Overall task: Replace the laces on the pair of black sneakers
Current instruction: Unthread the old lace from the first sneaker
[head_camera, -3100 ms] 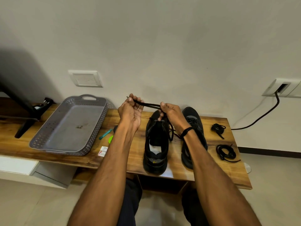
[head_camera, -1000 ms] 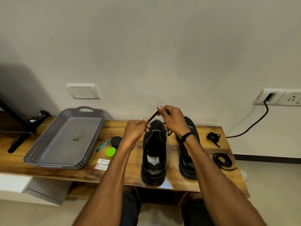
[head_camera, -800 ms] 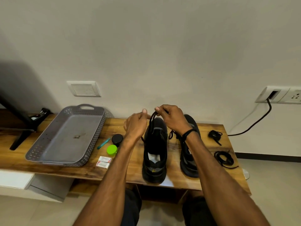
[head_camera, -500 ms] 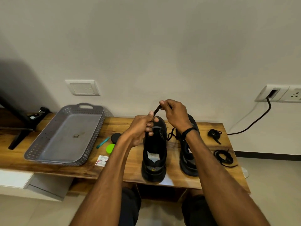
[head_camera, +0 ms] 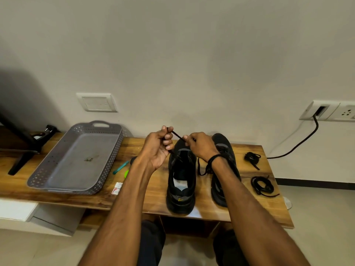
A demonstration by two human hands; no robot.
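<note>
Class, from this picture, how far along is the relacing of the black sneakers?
Done: nothing clearly; two coiled laces lie loose on the bench. In hand: left hand and right hand pinch a lace above the left sneaker. Left: finishing it, then the right sneaker, partly hidden.

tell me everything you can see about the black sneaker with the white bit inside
The black sneaker stands upright on the wooden bench, heel at the front edge, toe toward the wall. Matte dark upper, thick sole, a white patch inside, a small yellow mark on the heel. The left hand and right hand pinch a black lace above its toe end. The second sneaker stands apart on its right.
</note>
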